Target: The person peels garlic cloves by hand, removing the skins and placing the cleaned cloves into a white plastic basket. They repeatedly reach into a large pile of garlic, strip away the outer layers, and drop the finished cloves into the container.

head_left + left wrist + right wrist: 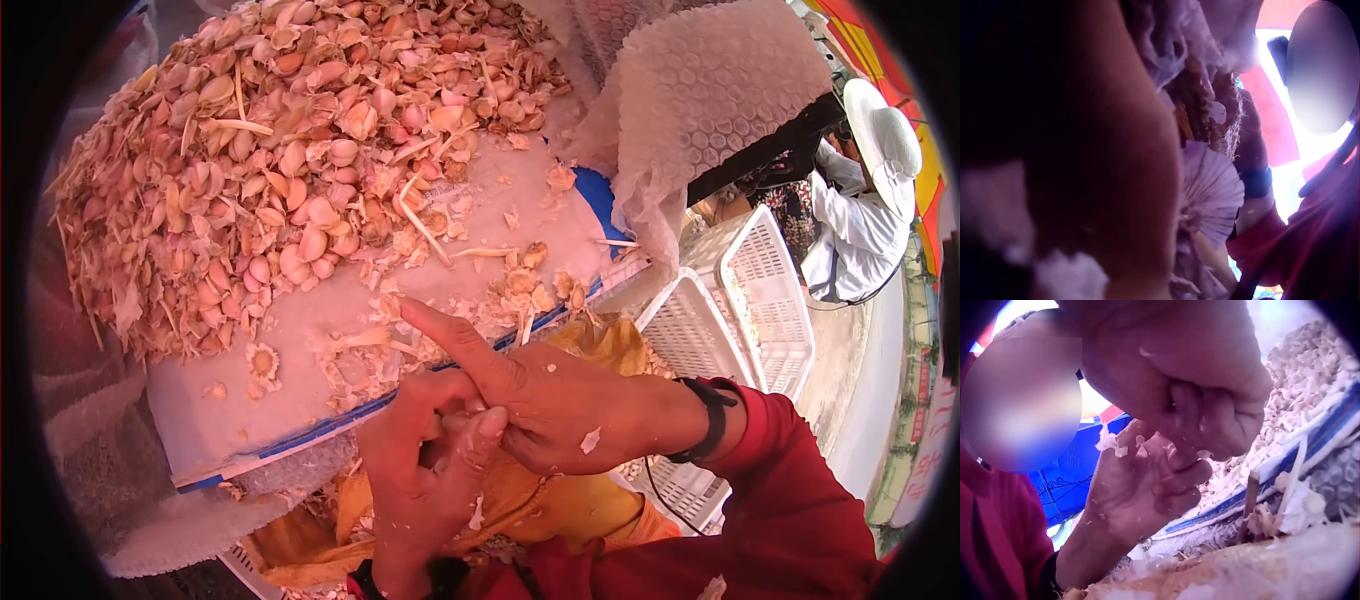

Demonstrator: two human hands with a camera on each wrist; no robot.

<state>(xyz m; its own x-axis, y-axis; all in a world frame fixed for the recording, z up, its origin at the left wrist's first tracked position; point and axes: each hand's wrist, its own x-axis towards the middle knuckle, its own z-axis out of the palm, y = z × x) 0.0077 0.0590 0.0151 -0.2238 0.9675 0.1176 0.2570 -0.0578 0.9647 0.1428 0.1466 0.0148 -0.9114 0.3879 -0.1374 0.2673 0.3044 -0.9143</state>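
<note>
Both hands meet just over the front edge of a white board (210, 420) with a blue rim. The left hand (420, 470) has its fingers curled in and its thumb raised against the right hand. The right hand (560, 400) lies across it, index finger stretched out over the board and the other fingers bent. I cannot tell what the fingers hold between them. Bits of papery skin stick to both hands. Behind them rises a large heap of garlic cloves (310, 240), pinkish, mixed with loose skins and dry stems. In the right wrist view the left hand (1141, 481) shows below the curled right hand.
Garlic root ends (262, 365) and skins are scattered along the board. Orange-yellow cloth (560, 510) lies below the hands. White slotted crates (780, 300) stand at right, near a person in a white hat (880, 140). Bubble wrap (715, 85) hangs at the board's far right.
</note>
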